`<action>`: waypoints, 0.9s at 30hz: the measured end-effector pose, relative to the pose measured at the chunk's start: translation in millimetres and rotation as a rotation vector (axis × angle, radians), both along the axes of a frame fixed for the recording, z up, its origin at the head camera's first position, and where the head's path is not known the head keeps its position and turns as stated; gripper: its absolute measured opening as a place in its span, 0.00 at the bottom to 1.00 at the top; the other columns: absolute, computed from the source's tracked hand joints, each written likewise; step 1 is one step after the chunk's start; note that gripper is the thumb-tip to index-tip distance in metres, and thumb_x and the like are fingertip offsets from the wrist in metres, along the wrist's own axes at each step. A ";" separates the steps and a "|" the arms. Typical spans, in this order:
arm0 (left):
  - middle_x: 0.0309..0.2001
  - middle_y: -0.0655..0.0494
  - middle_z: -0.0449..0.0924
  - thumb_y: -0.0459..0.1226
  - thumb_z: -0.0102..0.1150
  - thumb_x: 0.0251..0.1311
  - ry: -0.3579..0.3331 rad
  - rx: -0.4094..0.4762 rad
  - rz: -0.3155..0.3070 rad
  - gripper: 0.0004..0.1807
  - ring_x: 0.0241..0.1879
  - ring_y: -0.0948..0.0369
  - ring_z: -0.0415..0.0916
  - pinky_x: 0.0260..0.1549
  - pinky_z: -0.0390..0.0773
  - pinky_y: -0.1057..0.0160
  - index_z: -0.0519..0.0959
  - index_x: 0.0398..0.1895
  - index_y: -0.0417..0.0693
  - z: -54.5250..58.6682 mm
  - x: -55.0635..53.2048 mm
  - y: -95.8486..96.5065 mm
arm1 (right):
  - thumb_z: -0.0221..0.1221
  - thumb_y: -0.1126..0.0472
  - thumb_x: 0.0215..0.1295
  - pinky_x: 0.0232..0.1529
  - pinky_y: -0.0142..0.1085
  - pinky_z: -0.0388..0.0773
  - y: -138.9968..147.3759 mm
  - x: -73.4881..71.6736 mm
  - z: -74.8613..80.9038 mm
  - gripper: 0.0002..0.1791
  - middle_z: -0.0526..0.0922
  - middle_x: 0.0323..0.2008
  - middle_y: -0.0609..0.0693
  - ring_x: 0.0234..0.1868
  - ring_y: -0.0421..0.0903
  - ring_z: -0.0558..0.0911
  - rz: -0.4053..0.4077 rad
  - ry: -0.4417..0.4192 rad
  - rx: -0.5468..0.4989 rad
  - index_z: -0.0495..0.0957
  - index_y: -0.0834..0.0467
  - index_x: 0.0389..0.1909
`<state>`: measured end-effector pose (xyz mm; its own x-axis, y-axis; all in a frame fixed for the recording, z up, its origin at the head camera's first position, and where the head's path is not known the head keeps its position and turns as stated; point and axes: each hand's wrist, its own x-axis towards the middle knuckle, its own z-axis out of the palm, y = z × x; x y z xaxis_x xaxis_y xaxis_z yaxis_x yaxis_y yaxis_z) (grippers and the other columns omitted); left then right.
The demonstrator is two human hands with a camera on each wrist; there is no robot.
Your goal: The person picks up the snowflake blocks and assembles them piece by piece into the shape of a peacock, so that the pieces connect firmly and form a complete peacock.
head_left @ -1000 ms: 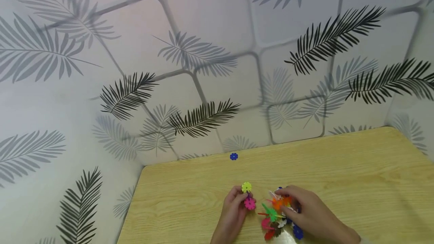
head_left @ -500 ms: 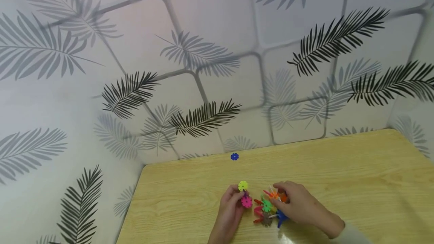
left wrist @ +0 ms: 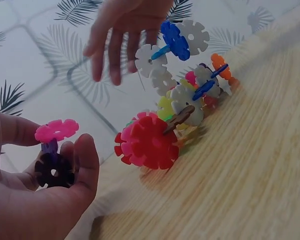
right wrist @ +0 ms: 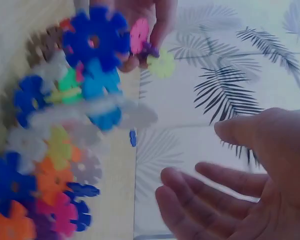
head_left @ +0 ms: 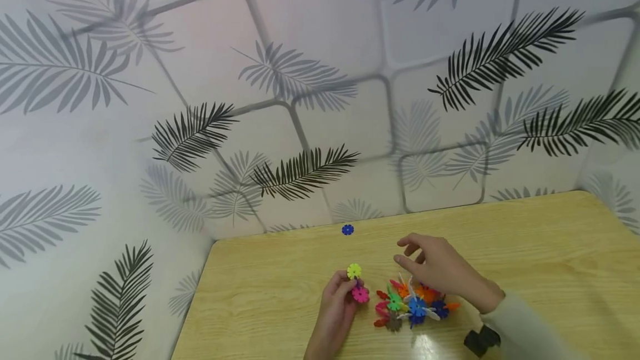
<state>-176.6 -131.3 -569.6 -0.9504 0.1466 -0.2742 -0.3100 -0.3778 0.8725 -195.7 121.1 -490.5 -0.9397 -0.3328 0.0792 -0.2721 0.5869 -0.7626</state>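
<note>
My left hand (head_left: 334, 307) pinches a small chain of interlocking snowflake discs. In it are a yellow disc (head_left: 354, 271), a pink disc (head_left: 360, 294) and a purple disc (left wrist: 49, 148) between; a dark disc (left wrist: 55, 172) shows in the left wrist view. To its right on the table sits a large cluster of joined snowflake discs (head_left: 395, 301) in red, green, blue, white and orange. Beyond the cluster my right hand (head_left: 445, 268) hovers with loosely bent fingers, holding nothing; in the right wrist view its fingers are apart from the discs.
A single blue snowflake disc (head_left: 347, 230) lies at the table's back edge by the wall (head_left: 320, 99). The wooden table (head_left: 260, 299) spreads to both sides. A black object (head_left: 481, 341) shows beside the right sleeve (head_left: 520, 326).
My right hand has let go of the large cluster and moved up and away from it, uncovering its blue and orange discs. The left hand still holds its small chain, shifted slightly left.
</note>
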 end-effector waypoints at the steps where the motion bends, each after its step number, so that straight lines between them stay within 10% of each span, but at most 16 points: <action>1: 0.46 0.52 0.78 0.31 0.51 0.78 0.002 0.005 0.003 0.05 0.44 0.62 0.77 0.48 0.83 0.65 0.75 0.50 0.44 -0.6 -0.2 -1.2 | 0.65 0.52 0.79 0.34 0.34 0.85 -4.0 -8.0 2.0 0.19 0.91 0.46 0.53 0.35 0.38 0.87 0.016 0.015 0.007 0.84 0.61 0.60; 9: 0.41 0.54 0.79 0.32 0.48 0.81 0.019 0.049 -0.013 0.04 0.38 0.64 0.80 0.42 0.83 0.66 0.74 0.47 0.46 -4.5 -1.1 -2.3 | 0.65 0.60 0.77 0.42 0.43 0.88 -39.7 -71.0 12.0 0.11 0.91 0.40 0.52 0.35 0.42 0.87 0.103 0.140 0.091 0.86 0.63 0.52; 15: 0.40 0.56 0.81 0.33 0.50 0.81 0.042 0.053 -0.043 0.03 0.34 0.65 0.78 0.38 0.83 0.66 0.74 0.49 0.49 -7.1 -2.9 -0.9 | 0.64 0.62 0.77 0.66 0.57 0.83 -67.3 -104.8 1.3 0.18 0.88 0.58 0.63 0.61 0.61 0.86 0.171 0.073 0.173 0.83 0.67 0.61; 21: 0.40 0.56 0.81 0.34 0.49 0.82 0.001 0.048 -0.037 0.04 0.35 0.64 0.79 0.39 0.84 0.66 0.74 0.50 0.49 -7.6 -3.6 -0.3 | 0.56 0.61 0.82 0.80 0.61 0.68 -87.3 -126.3 -35.9 0.27 0.75 0.75 0.69 0.79 0.68 0.72 0.226 0.029 0.344 0.72 0.69 0.75; 27: 0.40 0.56 0.81 0.38 0.48 0.84 -0.042 0.017 -0.023 0.06 0.36 0.64 0.81 0.39 0.84 0.66 0.75 0.51 0.49 -8.0 -2.8 -2.2 | 0.56 0.62 0.80 0.73 0.65 0.76 -98.0 -124.0 -49.1 0.29 0.74 0.76 0.66 0.77 0.69 0.72 0.190 0.072 0.460 0.70 0.65 0.78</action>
<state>-179.4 -133.5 -577.6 -0.9344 0.1735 -0.3110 -0.3550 -0.3850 0.8519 -319.8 23.1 -539.6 -0.8566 -0.5132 -0.0533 -0.4492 0.7926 -0.4123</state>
